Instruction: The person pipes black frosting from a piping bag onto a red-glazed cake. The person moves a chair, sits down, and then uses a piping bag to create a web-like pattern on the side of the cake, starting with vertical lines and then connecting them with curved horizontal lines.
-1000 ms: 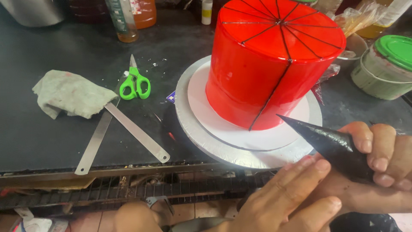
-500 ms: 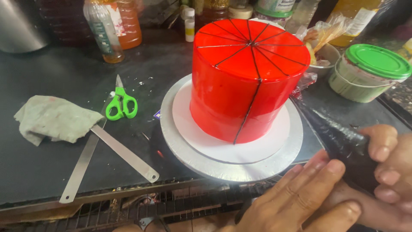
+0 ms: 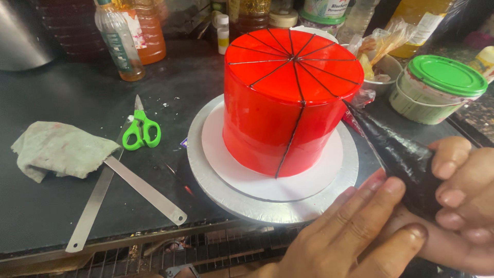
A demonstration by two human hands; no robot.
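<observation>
A black piping bag is gripped in the right hand, fingers curled around its wide end, while the left hand is laid against it from below with fingers pressed together and extended. The bag's tip is held at the upper right edge of the red cake (thin dark lines radiate across its top), which is seated on a white board over a silver turntable, up and left of both hands.

The red cake has a glossy, mirror-smooth glaze. At its 4 o'clock, the piping bag looks like dark, shiny plastic film. The round board is matt silver. At 9 o'clock lie plastic-handled scissors, brushed metal rulers and a rough cloth on the matt black bench.
</observation>
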